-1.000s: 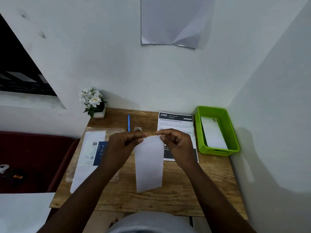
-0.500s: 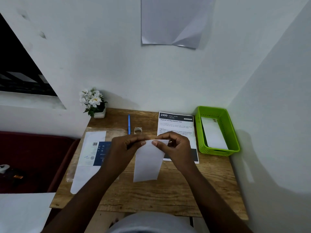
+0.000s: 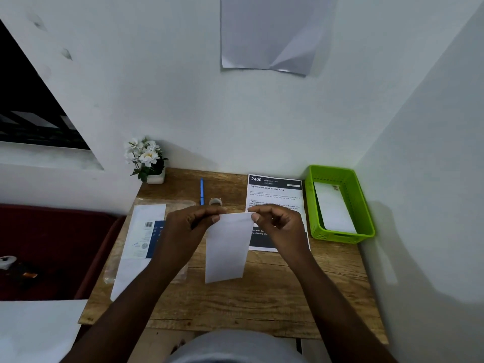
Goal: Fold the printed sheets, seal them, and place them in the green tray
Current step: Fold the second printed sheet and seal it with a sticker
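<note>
- The folded sheet (image 3: 227, 247) hangs upright above the middle of the wooden desk (image 3: 262, 297), its blank white face toward the camera and its lower edge free over the wood.
- The left hand (image 3: 192, 226) pinches the sheet's top left corner between thumb and curled fingers; the forearm comes up from the lower left.
- The right hand (image 3: 277, 226) pinches the top right corner, thumb and forefinger closed on the edge, the other fingers loosely curled behind.
- Both hands are level with each other, the sheet's top edge between them.
- A printed sheet (image 3: 275, 195) lies flat on the desk behind the right hand, partly covered by it.
- The green tray (image 3: 365, 205) stands at the desk's far right corner against the wall, with a folded white paper (image 3: 334, 208) lying inside.
- A blue pen (image 3: 201, 191) and a small tape roll (image 3: 216, 202) lie near the desk's back edge, just beyond the hands.
- A clear sleeve with papers (image 3: 142, 237) lies at the left side.
- A small pot of white flowers (image 3: 146, 161) stands in the far left corner.
- White walls enclose the desk; a sheet of paper (image 3: 272, 35) hangs on the back wall.
</note>
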